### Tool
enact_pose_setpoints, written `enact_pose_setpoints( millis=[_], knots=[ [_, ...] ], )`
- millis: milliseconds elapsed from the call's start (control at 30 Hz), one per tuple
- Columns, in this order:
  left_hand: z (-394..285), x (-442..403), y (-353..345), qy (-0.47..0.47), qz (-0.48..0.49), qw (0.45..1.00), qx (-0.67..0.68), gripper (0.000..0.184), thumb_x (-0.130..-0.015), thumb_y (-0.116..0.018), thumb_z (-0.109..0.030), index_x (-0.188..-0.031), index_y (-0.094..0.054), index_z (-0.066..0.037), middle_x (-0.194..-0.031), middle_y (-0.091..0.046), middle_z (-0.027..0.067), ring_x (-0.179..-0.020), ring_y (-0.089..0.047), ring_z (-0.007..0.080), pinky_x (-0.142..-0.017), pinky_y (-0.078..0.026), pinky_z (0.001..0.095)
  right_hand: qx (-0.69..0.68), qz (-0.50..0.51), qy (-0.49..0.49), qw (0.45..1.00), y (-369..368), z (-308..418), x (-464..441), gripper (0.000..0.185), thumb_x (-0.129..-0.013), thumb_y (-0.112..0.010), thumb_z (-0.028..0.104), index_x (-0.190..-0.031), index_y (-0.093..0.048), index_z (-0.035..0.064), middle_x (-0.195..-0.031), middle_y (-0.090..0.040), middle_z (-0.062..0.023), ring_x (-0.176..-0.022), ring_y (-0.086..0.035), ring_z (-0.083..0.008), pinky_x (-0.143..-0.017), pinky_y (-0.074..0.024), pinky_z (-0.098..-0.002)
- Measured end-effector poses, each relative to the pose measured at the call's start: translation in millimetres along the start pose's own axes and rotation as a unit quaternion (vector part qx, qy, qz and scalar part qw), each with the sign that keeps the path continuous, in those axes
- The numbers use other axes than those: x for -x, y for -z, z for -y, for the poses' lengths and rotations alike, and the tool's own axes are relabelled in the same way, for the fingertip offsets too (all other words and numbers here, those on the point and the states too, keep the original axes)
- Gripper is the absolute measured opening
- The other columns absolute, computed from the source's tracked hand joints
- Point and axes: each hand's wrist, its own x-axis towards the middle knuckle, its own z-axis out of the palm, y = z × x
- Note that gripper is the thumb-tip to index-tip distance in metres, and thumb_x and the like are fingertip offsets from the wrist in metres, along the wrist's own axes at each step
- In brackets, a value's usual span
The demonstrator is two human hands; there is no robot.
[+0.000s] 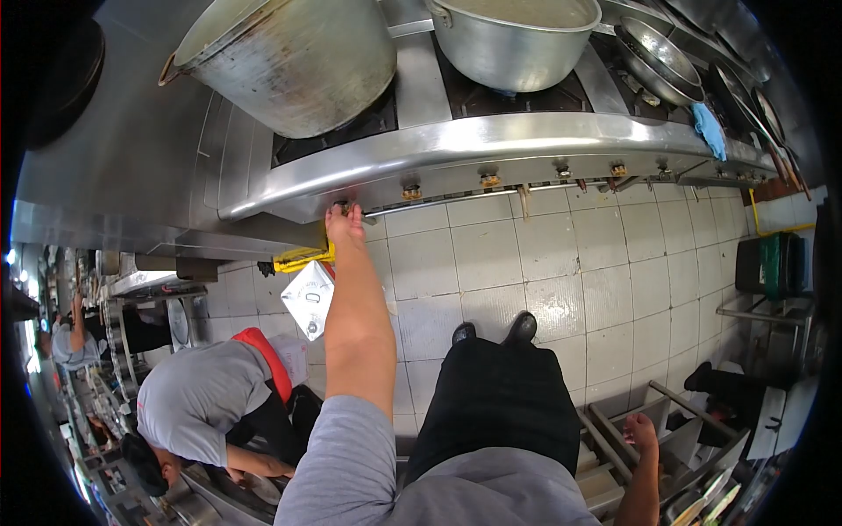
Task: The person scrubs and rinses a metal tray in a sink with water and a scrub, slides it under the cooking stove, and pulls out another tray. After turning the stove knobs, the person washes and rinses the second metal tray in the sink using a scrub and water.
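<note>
"So, where is the left hand (348, 228)?"

"Up at the stove (491, 131), arm stretched out, with thumb and fingers closed about a knob (341, 207) under the front edge. That knob sits at the left end of the row, partly hidden by the fingers."

"And the right hand (641, 433)?"

"Down by the person's side, near a metal frame (693, 409). Its fingers are loosely curled; I cannot tell whether anything is in them."

"Any writing to read?"

"Best candidate is the white container (307, 301) on the floor, just beside the left forearm. It bears a dark ring, like an O or a zero, and a line of small print above that. The print is too small to make out from here."

"Anything on the knobs?"

"Marks around them can't be read. Some in the row, such as this one (489, 181), have a yellowish-brown surround."

"What stands on the stove?"

"A big stained pot (298, 70) above the left hand, a second pot (517, 48) to its right, then stacked pans (662, 57). A blue cloth (709, 131) hangs over the front edge near those."

"Who's that on the left?"

"A co-worker (202, 394) bending forward, in a grey shirt with a red cloth (267, 359) at the waist. A small reddish mark shows on the shirt, but it is illegible."
</note>
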Motion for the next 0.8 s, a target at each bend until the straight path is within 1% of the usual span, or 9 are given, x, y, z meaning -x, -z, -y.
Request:
enact_pose_setpoints(
  millis=[233, 433, 500, 567, 633, 700, 733, 767, 800],
  knots=[
    [1, 7, -3, -0.006, -0.01, 1.0, 0.009, 0.054, -0.094, -0.054, -0.006, -0.142, -0.031, -0.018, -0.124, -0.051, 0.0152, -0.087, -0.063, 0.0333, -0.074, -0.059, 0.0445, -0.015, -0.004, 0.001, 1.0, -4, 6, 8, 0.018, -0.091, -0.058, 0.028, -0.091, -0.055, 0.0102, -0.072, -0.059, -0.0021, -0.055, -0.057, -0.0134, -0.049, -0.049, -0.0283],
    [0, 4, 0, -0.001, 0.006, 1.0, 0.001, 0.059, -0.092, -0.057, -0.007, -0.143, -0.029, -0.021, -0.13, -0.047, 0.016, -0.101, -0.058, 0.0357, -0.08, -0.058, 0.0468, -0.026, 0.006, 0.03, 0.999, 0, -1, 6, 0.017, -0.09, -0.06, 0.028, -0.093, -0.056, 0.011, -0.073, -0.058, -0.0026, -0.055, -0.056, -0.0131, -0.048, -0.0482, -0.0281],
    [1, 7, 3, 0.011, -0.008, 1.0, -0.004, 0.054, -0.093, -0.057, -0.013, -0.141, -0.033, -0.019, -0.134, -0.045, 0.0151, -0.109, -0.055, 0.0378, -0.084, -0.056, 0.0476, -0.034, 0.003, 0.027, 0.999, 0, -5, 2, 0.018, -0.09, -0.06, 0.027, -0.095, -0.057, 0.01, -0.072, -0.057, -0.0027, -0.055, -0.056, -0.0129, -0.048, -0.0481, -0.0274],
    [8, -1, 34, 0.024, 0.062, 0.998, -0.02, 0.043, -0.097, -0.049, -0.018, -0.138, -0.039, -0.013, -0.137, -0.043, 0.0133, -0.114, -0.051, 0.0404, -0.09, -0.054, 0.0499, -0.046, -0.003, 0.021, 0.999, -1, -3, 4, 0.021, -0.089, -0.061, 0.026, -0.098, -0.06, 0.0073, -0.073, -0.058, -0.0031, -0.055, -0.056, -0.0124, -0.047, -0.0481, -0.0264],
    [20, 26, 51, 0.016, 0.053, 0.998, -0.042, 0.043, -0.1, -0.04, -0.023, -0.139, -0.039, -0.005, -0.137, -0.043, 0.0141, -0.122, -0.046, 0.0393, -0.105, -0.041, 0.0541, -0.08, -0.02, 0.022, 0.996, -3, 2, 14, 0.026, -0.089, -0.063, 0.026, -0.102, -0.062, 0.0037, -0.076, -0.06, -0.0043, -0.059, -0.058, -0.0127, -0.049, -0.0496, -0.0276],
    [39, 49, 77, 0.068, 0.08, 0.989, -0.1, 0.053, -0.1, -0.041, -0.03, -0.145, -0.03, -0.005, -0.15, -0.028, 0.0165, -0.133, -0.036, 0.0362, -0.11, -0.035, 0.0531, -0.064, -0.008, 0.079, 0.995, -4, -9, 11, 0.027, -0.089, -0.064, 0.028, -0.103, -0.062, 0.0046, -0.077, -0.062, -0.0035, -0.062, -0.059, -0.0118, -0.051, -0.0493, -0.0264],
    [36, 90, 77, 0.159, 0.048, 0.986, -0.02, 0.053, -0.1, -0.042, -0.031, -0.144, -0.03, -0.005, -0.154, -0.019, 0.0154, -0.137, -0.031, 0.0351, -0.109, -0.036, 0.0513, -0.071, -0.008, 0.043, 0.997, -5, 0, 26, 0.029, -0.091, -0.063, 0.026, -0.107, -0.061, 0.0019, -0.079, -0.063, -0.0052, -0.058, -0.054, -0.0112, -0.047, -0.0445, -0.0252],
    [50, 100, 95, 0.179, 0.091, 0.979, -0.034, 0.053, -0.099, -0.042, -0.031, -0.146, -0.03, -0.009, -0.156, -0.013, 0.0147, -0.138, -0.029, 0.035, -0.11, -0.036, 0.0492, -0.19, 0.03, 0.029, 0.981, -9, -27, 8, 0.031, -0.091, -0.063, 0.028, -0.109, -0.061, 0.0023, -0.079, -0.063, -0.0046, -0.059, -0.054, -0.0114, -0.047, -0.0451, -0.0253],
    [76, 119, 101, 0.17, 0.082, 0.969, -0.157, 0.044, -0.097, -0.046, -0.031, -0.137, -0.04, -0.011, -0.148, -0.029, 0.0145, -0.131, -0.037, 0.029, -0.111, -0.035, 0.0465, -0.157, -0.035, 0.054, 0.986, -17, -35, 13, 0.034, -0.09, -0.063, 0.03, -0.11, -0.061, 0.0025, -0.08, -0.064, -0.0053, -0.056, -0.054, -0.0125, -0.045, -0.0453, -0.026]
  ],
)
